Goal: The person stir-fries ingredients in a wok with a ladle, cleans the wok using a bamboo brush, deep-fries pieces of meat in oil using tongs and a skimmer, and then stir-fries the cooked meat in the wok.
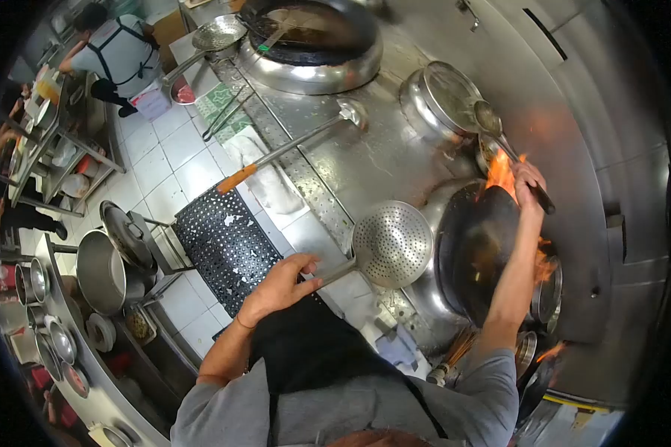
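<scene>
Steel counter: left hand by round, perforated strainer, right hand clasping ladle.

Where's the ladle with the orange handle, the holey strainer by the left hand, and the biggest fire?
Orange-handled ladle [237, 179]: head view, on its orange handle.
Holey strainer [392, 244]: head view, on its bowl.
Biggest fire [502, 174]: head view, on its bright middle.

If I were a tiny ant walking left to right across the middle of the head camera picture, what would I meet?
Big metal pot → black mat with holes → round strainer → black wok → right hand.
</scene>
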{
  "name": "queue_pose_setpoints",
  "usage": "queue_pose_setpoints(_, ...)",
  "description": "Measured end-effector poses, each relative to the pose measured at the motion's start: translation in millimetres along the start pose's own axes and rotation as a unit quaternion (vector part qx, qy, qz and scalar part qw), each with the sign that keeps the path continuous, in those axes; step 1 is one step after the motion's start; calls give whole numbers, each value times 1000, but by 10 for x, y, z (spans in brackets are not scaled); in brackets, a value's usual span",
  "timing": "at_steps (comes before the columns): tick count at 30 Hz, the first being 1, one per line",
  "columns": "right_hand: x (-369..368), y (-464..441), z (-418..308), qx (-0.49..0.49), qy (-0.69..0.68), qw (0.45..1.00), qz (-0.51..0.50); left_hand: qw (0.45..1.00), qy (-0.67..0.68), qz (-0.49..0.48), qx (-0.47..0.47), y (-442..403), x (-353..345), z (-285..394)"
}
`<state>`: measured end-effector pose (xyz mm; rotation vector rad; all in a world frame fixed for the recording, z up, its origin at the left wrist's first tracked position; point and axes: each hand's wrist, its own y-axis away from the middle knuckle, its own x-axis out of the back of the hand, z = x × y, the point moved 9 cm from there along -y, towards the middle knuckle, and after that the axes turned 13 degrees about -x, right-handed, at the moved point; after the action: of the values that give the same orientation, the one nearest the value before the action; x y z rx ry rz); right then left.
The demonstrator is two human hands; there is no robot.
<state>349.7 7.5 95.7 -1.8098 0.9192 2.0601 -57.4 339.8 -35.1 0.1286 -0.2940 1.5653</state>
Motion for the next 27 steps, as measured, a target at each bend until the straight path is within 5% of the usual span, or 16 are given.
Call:
queue_pose_setpoints(7,-232,1545,788,35,-8,999,9,979,179,-97,26,-385,-602,373)
queue_pose_setpoints(12,312,2405,1171,68,-72,992,72,931,297,-197,-82,-577,-1799,960)
queue_pose_setpoints(15,848,2703,1453,69,-97,986,116,863,389,-320,32,-472,-2730,1275)
queue_pose_setpoints(17,1182,2783,1631,75,-71,986,131,758,534,-317,198,-406,-3256,1463)
queue_pose_setpoints(19,1510,2858,1787,95,-46,982,156,729,556,-325,230,-485,-3692,1584)
queue_pose_setpoints(21,1712,2981,1892,208,167,939,216,702,582,-314,263,-590,-4006,1525)
queue_pose_setpoints(22,1928,3079,1997,204,165,940,218,708,572,-317,267,-643,-4130,1440)
queue_pose_setpoints(23,2173,3452,1843,318,327,800,390,714,562,-321,267,-675,-4201,1402)
queue_pose_setpoints(24,2242,3831,1783,405,461,588,528,729,568,-288,252,-666,-4157,1467)
queue_pose_setpoints(25,2157,4038,1847,460,591,316,582,727,571,-286,252,-620,-4124,1533)
queue_pose_setpoints(26,2189,4139,2006,366,628,146,672,721,577,-259,283,-569,-4062,1521)
queue_pose_setpoints(27,2365,4192,2071,299,641,107,698,715,584,-226,313,-533,-4005,1470)
